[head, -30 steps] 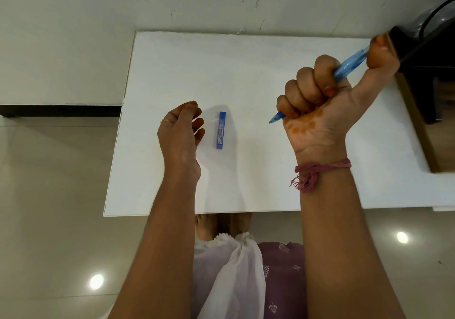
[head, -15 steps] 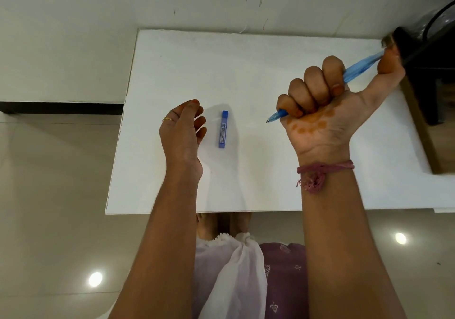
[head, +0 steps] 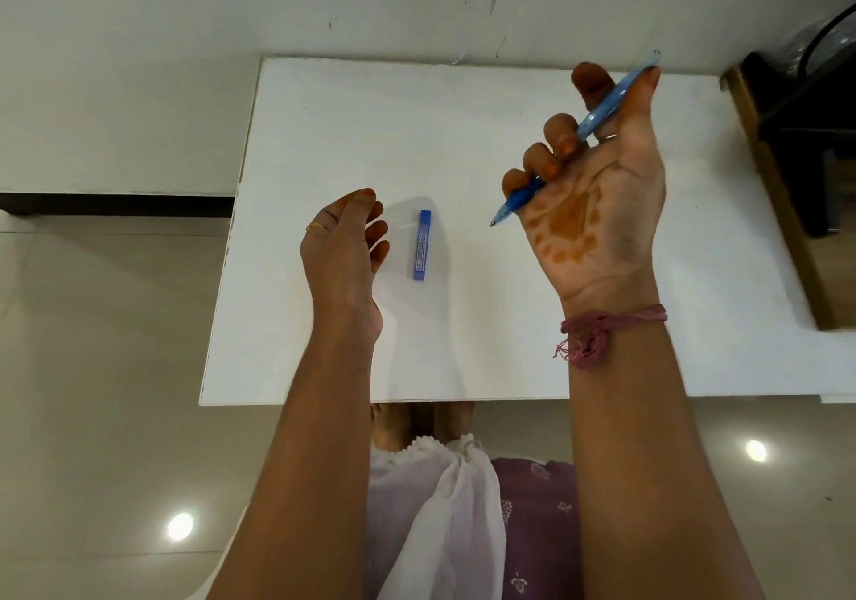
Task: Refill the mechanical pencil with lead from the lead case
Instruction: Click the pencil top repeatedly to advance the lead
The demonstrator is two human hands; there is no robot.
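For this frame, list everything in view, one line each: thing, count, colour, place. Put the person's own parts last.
lead case: one, blue, flat on the table between the two hands, touching neither.
mechanical pencil: one, light blue with darker blue tip end, in the right hand, tip down-left, cap end up-right.
table: one, white, against the wall.
dark unit with cable: one, black, at the table's right edge.
ring: one, gold, on the left hand.
thread bracelet: one, pink, on the right wrist.
left hand: one, loosely curled, holding nothing, left of the case.
right hand: one, palm toward camera, fingers curled round the pencil.
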